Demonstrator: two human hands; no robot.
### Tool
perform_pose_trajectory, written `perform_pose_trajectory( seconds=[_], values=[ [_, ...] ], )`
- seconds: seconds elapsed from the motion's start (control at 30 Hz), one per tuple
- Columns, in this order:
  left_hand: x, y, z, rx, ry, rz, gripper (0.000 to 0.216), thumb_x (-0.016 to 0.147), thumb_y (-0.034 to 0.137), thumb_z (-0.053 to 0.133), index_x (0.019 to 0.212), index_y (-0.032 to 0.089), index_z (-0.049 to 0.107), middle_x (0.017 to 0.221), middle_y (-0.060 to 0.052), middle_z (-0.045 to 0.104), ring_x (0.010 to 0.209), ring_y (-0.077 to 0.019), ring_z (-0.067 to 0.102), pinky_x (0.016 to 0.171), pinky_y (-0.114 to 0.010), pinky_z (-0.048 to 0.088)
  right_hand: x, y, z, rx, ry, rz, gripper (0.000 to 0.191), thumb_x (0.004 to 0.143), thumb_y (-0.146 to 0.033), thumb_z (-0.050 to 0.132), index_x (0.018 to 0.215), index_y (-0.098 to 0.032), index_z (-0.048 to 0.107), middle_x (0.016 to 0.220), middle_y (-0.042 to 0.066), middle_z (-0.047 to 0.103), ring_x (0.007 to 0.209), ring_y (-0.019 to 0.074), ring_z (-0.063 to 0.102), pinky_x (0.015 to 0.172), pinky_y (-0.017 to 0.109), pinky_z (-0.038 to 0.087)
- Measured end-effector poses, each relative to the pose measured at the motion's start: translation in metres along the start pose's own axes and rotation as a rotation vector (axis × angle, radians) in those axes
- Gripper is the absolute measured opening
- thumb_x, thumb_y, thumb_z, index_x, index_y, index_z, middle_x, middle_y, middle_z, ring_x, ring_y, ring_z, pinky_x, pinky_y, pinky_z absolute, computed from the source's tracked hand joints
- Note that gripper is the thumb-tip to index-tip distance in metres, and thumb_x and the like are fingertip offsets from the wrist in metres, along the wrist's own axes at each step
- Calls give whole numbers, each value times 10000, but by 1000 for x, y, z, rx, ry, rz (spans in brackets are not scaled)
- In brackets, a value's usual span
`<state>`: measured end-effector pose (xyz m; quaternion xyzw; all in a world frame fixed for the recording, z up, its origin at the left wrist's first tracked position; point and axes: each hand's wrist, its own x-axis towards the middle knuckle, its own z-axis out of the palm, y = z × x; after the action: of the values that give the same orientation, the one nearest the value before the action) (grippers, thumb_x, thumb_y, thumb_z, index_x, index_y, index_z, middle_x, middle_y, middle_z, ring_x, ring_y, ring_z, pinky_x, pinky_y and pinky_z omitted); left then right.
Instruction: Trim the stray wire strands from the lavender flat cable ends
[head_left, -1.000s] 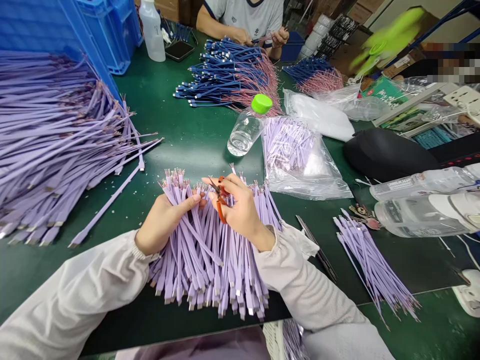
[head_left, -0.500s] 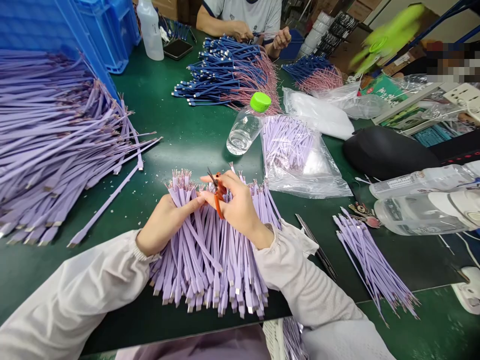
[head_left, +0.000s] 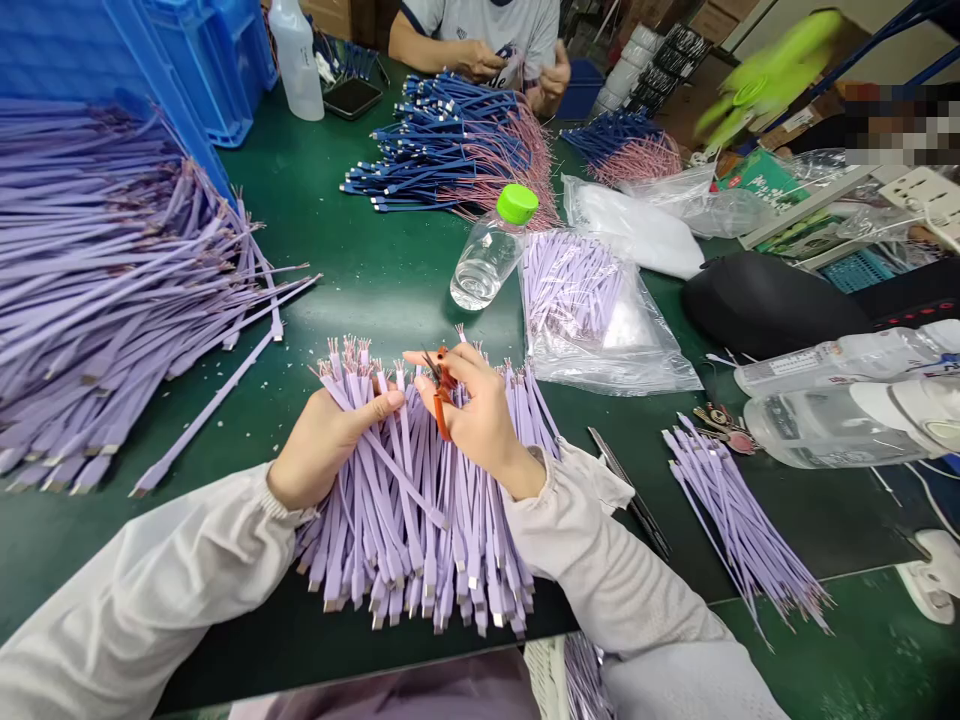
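since the earlier frame, the small scissors [head_left: 441,392] have shifted a little, their tips now slightly lower among the stripped wire ends, and the co-worker's hands [head_left: 480,60] across the table have drawn closer together.

the left hand [head_left: 330,445] is closed around a thick bundle of lilac cables [head_left: 420,520], thumb lying across the front and the bundle fanning out below the palm. the right hand [head_left: 472,420] sits just beside it, narrowly pinched on the orange handles of the scissors, with the blades pointing up and to the left. the thin wire ends stick up above both hands, and the metal plugs hang below them.

left of the left hand lies a big heap of lilac cables [head_left: 112,300], with one loose cable [head_left: 206,410] nearest the hand. ahead of the right hand are a water bottle with a green cap [head_left: 491,245] and a clear plastic bag of lilac cables [head_left: 592,320]. to the right of the right wrist lie tweezers [head_left: 630,490], then a smaller bunch of lilac cables [head_left: 739,520]. all of this rests on a green table mat [head_left: 360,250].
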<state>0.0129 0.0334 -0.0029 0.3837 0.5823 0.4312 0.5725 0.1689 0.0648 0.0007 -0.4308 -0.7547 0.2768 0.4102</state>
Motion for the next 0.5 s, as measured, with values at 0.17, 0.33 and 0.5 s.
perform_pose_trajectory(
  seconds=[0.17, 0.33, 0.5],
  values=[
    [0, -2, 1, -1, -47, 63, 403, 674, 432, 726, 966, 157, 683, 1030, -81, 709, 1048, -307, 606, 947, -417, 443, 1, 0, 0, -12, -19, -65, 214, 805, -128, 520, 954, -195, 659, 791, 9, 507, 655, 116, 491, 625, 261, 454],
    [2, -3, 1, 47, -39, 54, 387, 683, 434, 712, 954, 159, 690, 1009, -74, 717, 1009, -300, 623, 900, -401, 469, 2, 0, 0, -31, 56, -46, 133, 789, -139, 514, 810, -180, 638, 770, 16, 506, 680, 127, 504, 641, 273, 451],
    [1, -3, 3, 66, -52, 96, 418, 683, 470, 698, 969, 166, 696, 1014, -69, 714, 1024, -292, 614, 931, -399, 446, 4, 1, 2, 8, 35, 42, 41, 769, -219, 588, 760, -180, 591, 750, -6, 504, 641, 110, 470, 625, 256, 426]
  ],
)
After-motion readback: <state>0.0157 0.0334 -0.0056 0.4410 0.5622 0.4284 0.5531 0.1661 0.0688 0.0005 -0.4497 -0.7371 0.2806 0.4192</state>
